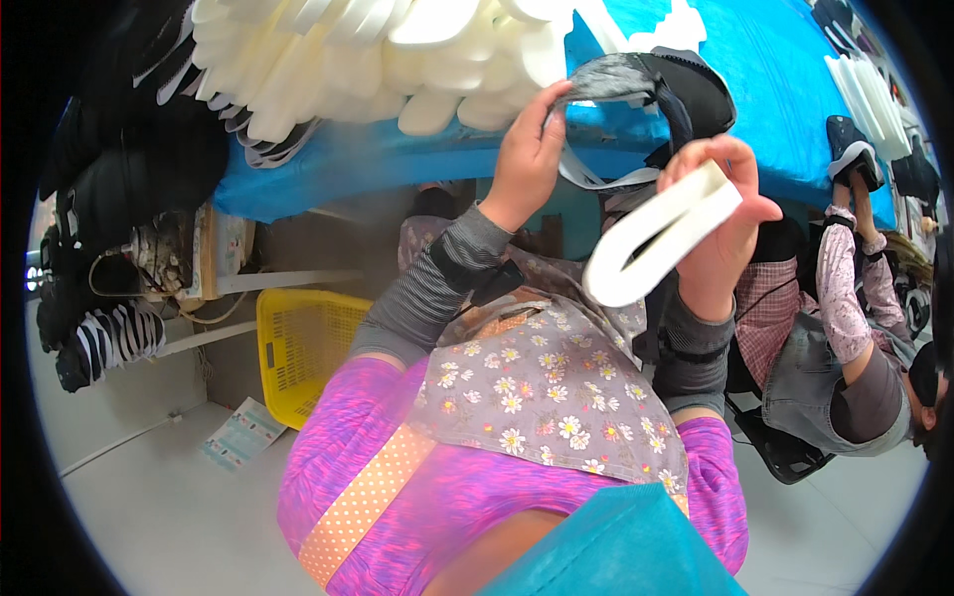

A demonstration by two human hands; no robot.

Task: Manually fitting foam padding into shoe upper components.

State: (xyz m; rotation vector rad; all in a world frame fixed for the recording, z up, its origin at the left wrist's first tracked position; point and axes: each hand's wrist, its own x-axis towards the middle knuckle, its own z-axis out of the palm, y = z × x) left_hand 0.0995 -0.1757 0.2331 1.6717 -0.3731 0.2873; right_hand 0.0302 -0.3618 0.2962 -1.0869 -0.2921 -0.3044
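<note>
My left hand (529, 159) is closed on the grey knit edge of a black-and-grey shoe (696, 94), thumb and fingers pinching it. The shoe is held up at the front edge of the blue-covered table, and part of its white sole shows below. Bent into a narrow U, a white foam insole (651, 238) is in my right hand (720, 223), its two ends together between thumb and fingers. That hand is just below the shoe, with some fingers hidden behind the insole.
A big pile of white insoles (427, 60) covers the far left of the blue table (775, 109). Striped black-and-white shoes (119, 338) and a yellow basket (298, 348) are at left below. At right, a co-worker (855, 387) holds a dark shoe (852, 149) near more insoles (870, 104).
</note>
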